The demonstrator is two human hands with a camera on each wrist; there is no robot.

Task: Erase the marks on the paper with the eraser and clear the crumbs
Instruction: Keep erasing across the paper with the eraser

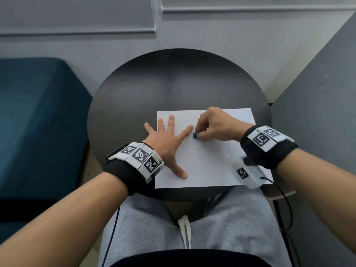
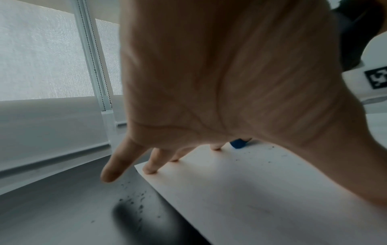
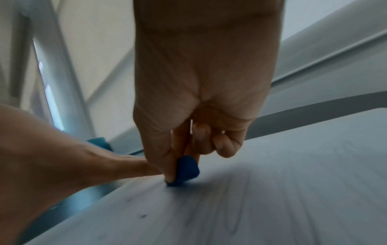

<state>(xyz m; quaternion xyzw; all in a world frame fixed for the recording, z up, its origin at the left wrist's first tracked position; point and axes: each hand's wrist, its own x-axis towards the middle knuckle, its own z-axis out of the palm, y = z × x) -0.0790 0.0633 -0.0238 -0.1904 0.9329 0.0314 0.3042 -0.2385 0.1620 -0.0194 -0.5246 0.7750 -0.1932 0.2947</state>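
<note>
A white sheet of paper (image 1: pixel 215 160) lies on the round dark table (image 1: pixel 134 89). My left hand (image 1: pixel 165 137) is spread flat, fingers straight, and presses on the paper's left edge; its little finger lies off the sheet on the table. My right hand (image 1: pixel 210 126) pinches a small blue eraser (image 1: pixel 195 135) between thumb and fingers and holds it down on the paper, just right of the left index fingertip. The eraser (image 3: pixel 186 170) also shows in the right wrist view, touching the sheet. Dark eraser crumbs (image 1: pixel 194 151) are scattered on the paper below the eraser.
More crumbs (image 2: pixel 136 200) lie on the table beside the paper's left edge. A teal seat (image 1: pixel 38 112) stands left of the table, and a grey wall panel (image 1: pixel 317 122) rises at the right. My lap in grey trousers (image 1: pixel 192 228) is under the table's near edge.
</note>
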